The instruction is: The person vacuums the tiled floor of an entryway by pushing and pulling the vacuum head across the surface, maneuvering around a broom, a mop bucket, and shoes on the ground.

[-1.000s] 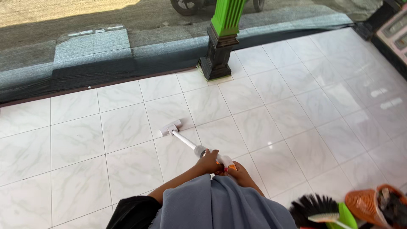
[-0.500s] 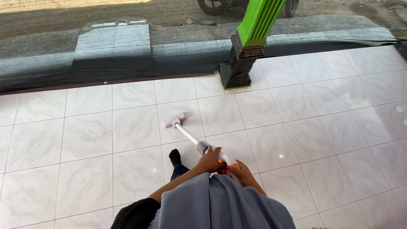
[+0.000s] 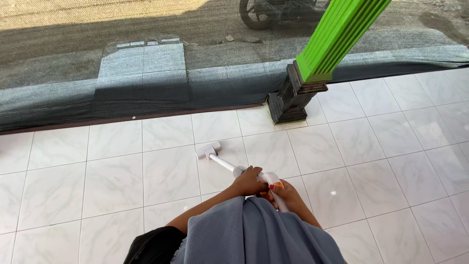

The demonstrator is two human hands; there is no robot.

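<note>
Near the green pillar (image 3: 337, 36), a white stick vacuum (image 3: 233, 168) rests head-down on the tiles. Left hand (image 3: 248, 182) and right hand (image 3: 286, 194) both grip it — fingers wrapped tight.

You've got bright daylight here, coming from top left, where the ground beyond the mesh screen (image 3: 97, 93) is sunlit. Glossy white floor tiles (image 3: 112, 181) are evenly lit w/ small glare spots at right, approx. centre height. The screen dims everything behind it. Focus is sharp mid-frame; the grey cloth (image 3: 254, 234) at the bottom looks soft. Wide-angle lens tilts the green pillar (image 3: 337, 34) & bends tile lines near the edges.
</note>
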